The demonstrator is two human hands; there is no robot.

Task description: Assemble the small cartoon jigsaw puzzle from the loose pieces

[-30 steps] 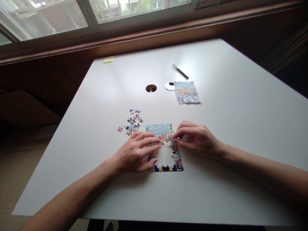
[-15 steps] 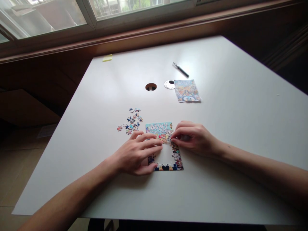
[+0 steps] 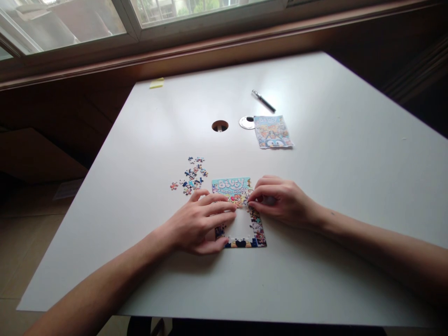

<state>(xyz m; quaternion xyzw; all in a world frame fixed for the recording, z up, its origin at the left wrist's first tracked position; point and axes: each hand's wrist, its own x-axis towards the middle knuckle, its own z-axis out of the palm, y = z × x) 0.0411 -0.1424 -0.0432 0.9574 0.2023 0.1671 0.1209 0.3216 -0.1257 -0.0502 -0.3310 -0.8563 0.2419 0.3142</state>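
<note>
A partly assembled jigsaw puzzle (image 3: 258, 231) lies flat on the white table, its edges and top joined around a bare white middle. Across its left side rests my left hand (image 3: 205, 219), palm down with the fingers spread and their tips near the upper middle. My right hand (image 3: 276, 196) is at the puzzle's right edge, thumb and forefinger pinched together over the pieces there. Whatever sits between those fingertips is too small to make out. Loose puzzle pieces (image 3: 192, 173) are scattered just beyond my left hand.
A printed picture sheet (image 3: 274, 133) lies farther back, partly over a round silver cover (image 3: 246, 122). Left of it is a round hole (image 3: 220, 126) in the table (image 3: 332, 154). A black pen (image 3: 263, 101) and a yellow sticky note (image 3: 156, 83) lie toward the window.
</note>
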